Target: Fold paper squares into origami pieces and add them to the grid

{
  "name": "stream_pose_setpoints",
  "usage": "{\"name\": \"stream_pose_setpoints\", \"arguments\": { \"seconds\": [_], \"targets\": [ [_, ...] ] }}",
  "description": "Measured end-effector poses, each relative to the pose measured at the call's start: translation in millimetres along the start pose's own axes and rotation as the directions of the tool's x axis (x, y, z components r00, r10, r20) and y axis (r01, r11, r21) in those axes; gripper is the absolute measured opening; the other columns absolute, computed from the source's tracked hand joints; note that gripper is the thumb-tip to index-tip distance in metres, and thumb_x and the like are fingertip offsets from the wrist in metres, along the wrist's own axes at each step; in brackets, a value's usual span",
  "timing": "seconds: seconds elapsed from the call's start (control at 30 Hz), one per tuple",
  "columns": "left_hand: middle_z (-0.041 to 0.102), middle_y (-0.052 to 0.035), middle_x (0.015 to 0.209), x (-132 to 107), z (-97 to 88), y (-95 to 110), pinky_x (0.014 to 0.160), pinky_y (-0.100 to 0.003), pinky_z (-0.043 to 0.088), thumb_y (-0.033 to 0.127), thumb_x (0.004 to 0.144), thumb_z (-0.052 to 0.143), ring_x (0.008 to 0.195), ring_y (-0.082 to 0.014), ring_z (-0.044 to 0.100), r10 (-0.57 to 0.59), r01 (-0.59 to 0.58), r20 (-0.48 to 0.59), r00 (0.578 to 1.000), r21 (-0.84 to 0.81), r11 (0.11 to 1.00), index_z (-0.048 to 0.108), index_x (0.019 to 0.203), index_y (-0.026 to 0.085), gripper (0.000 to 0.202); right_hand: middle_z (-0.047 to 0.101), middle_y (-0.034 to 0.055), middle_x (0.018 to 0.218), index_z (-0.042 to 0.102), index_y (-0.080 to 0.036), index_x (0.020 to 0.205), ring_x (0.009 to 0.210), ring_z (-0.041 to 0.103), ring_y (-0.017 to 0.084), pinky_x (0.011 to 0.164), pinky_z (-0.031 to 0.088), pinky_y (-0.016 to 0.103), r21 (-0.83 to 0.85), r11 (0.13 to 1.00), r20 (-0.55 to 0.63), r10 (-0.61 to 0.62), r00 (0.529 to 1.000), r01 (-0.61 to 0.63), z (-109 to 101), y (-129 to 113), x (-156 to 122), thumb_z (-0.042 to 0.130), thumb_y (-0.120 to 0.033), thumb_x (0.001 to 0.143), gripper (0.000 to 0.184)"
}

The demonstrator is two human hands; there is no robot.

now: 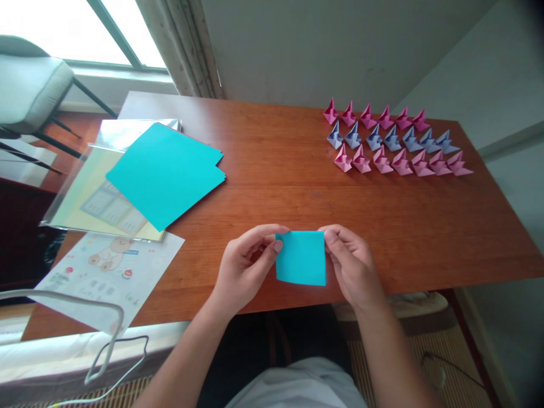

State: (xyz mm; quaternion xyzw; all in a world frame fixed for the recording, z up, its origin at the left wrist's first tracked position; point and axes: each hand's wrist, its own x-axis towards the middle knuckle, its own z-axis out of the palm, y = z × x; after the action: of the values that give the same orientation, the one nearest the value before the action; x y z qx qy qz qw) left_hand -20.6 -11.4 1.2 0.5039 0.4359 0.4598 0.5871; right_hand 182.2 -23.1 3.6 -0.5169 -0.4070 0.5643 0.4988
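Note:
A small folded square of turquoise paper [301, 258] is held just above the near edge of the wooden table [272, 164]. My left hand [243, 266] pinches its upper left corner between thumb and fingers. My right hand [351, 263] pinches its upper right edge. Both hands are closed on the paper.
A stack of turquoise sheets [164, 173] lies at the left on a clear plastic sleeve [85, 192], with a printed sheet [106, 272] below it. Three rows of several pink and blue folded paper figures [395, 141] stand at the far right. A chair [29, 85] is at the far left.

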Motion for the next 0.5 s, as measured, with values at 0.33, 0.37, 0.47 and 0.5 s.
{"name": "stream_pose_setpoints", "arguments": {
  "seconds": [0.33, 0.37, 0.47, 0.5],
  "targets": [
    [0.071, -0.005, 0.09, 0.3, -0.7, -1.0, 0.06, -0.022, 0.045, 0.026, 0.095, 0.068, 0.073, -0.0136, 0.06, 0.011, -0.011, 0.003, 1.0, 0.007, 1.0, 0.073, 0.112, 0.022, 0.018, 0.072, 0.0004, 0.085, 0.073, -0.023, 0.091, 0.08, 0.066, 0.016, 0.072, 0.053, 0.026, -0.134, 0.99, -0.046, -0.054, 0.998, 0.047, -1.1, 0.1, 2.1, 0.068, -0.04, 0.095, 0.019],
    [0.071, -0.0049, 0.091, 0.3, -0.7, -1.8, 0.061, -0.022, 0.045, 0.026, 0.096, 0.067, 0.073, -0.0135, 0.06, 0.014, -0.015, 0.004, 1.0, 0.013, 1.0, 0.073, 0.112, 0.023, 0.018, 0.073, 0.0006, 0.086, 0.074, -0.023, 0.092, 0.081, 0.067, 0.017, 0.072, 0.054, 0.027, -0.155, 0.986, -0.045, -0.067, 0.997, 0.059, -1.2, -0.8, 2.0, 0.068, -0.04, 0.095, 0.017],
    [0.071, -0.0036, 0.09, -0.1, -0.7, -5.3, 0.06, -0.021, 0.045, 0.026, 0.097, 0.065, 0.073, -0.0127, 0.059, 0.036, -0.036, 0.013, 0.999, 0.051, 0.998, 0.072, 0.113, 0.025, 0.017, 0.075, 0.0008, 0.091, 0.075, -0.025, 0.096, 0.084, 0.07, 0.017, 0.074, 0.056, 0.026, -0.213, 0.974, -0.033, -0.091, 0.995, 0.081, -2.1, -3.9, 0.9, 0.068, -0.034, 0.094, 0.011],
    [0.07, -0.0033, 0.089, -0.2, -0.7, -6.5, 0.06, -0.021, 0.045, 0.026, 0.098, 0.064, 0.073, -0.0126, 0.059, 0.044, -0.045, 0.016, 0.999, 0.067, 0.997, 0.072, 0.113, 0.025, 0.017, 0.075, 0.0008, 0.093, 0.075, -0.026, 0.097, 0.086, 0.07, 0.016, 0.075, 0.056, 0.026, -0.233, 0.969, -0.029, -0.092, 0.995, 0.083, -2.5, -4.9, 0.4, 0.068, -0.032, 0.094, 0.009]
  ]
}}
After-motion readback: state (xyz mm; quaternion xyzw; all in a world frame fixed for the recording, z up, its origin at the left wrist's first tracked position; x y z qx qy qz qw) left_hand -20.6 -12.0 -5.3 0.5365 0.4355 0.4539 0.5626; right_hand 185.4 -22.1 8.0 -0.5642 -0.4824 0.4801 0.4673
